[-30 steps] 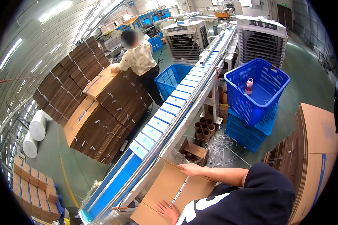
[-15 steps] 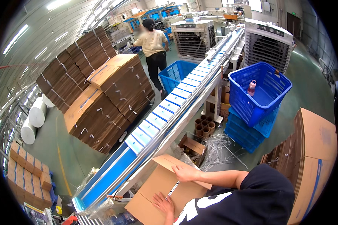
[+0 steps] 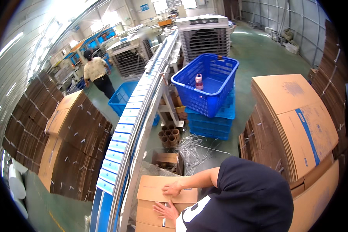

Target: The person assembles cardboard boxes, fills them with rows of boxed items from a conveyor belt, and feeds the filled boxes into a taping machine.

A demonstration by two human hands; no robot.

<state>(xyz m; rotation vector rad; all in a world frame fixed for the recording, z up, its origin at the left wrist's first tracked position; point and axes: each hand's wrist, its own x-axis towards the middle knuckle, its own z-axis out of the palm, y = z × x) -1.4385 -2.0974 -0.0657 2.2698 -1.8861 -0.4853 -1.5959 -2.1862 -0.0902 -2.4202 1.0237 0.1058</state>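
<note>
An open-topped brown cardboard carton (image 3: 147,210) sits low in front of me, partly covered by my hands and cut off by the lower edge. Its far flap (image 3: 150,183) lies folded over the top. My right hand (image 3: 173,188) rests on this flap with its fingers curled; whether anything is inside them is hidden. My left hand (image 3: 167,211) is spread flat on the carton just nearer to me, fingers apart. A narrow dark and white strip shows beside the left hand, between the carton's panels.
A conveyor (image 3: 124,185) carrying a row of white and blue boxes (image 3: 114,155) runs along the left. Beyond are a blue basket (image 3: 208,91) holding a pink bottle, cardboard tubes (image 3: 169,136) and loose plastic straps (image 3: 195,149). Flattened carton stacks (image 3: 294,127) stand at right; a person (image 3: 96,69) stands beyond the conveyor.
My view has turned right. The flap that stood raised under my right hand now lies folded down, with that hand on it. The left hand stays on the carton.
</note>
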